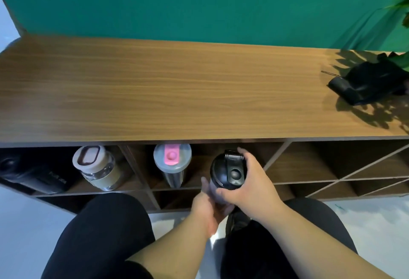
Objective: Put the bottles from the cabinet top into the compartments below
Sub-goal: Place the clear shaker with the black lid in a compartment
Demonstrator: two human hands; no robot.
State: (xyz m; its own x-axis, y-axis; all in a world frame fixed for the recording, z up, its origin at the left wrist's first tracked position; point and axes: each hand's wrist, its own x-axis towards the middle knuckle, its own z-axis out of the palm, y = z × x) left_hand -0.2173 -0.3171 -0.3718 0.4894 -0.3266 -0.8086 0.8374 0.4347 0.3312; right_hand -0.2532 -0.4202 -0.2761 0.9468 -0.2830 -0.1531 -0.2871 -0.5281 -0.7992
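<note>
Both hands, right hand point(247, 181) and left hand point(208, 208), clasp the black-lidded dark shaker bottle point(228, 171) beside the pink-capped clear bottle point(171, 163); a careless push could topple that neighbour.

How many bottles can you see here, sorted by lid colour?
Black lid: 2, the bottle held in both hands and the dark bottle lying in the left compartment
Cream lid: 1, the clear bottle with a beige band
Grey lid with pink flap: 1
Total: 4 bottles; none on the cabinet top.
</note>
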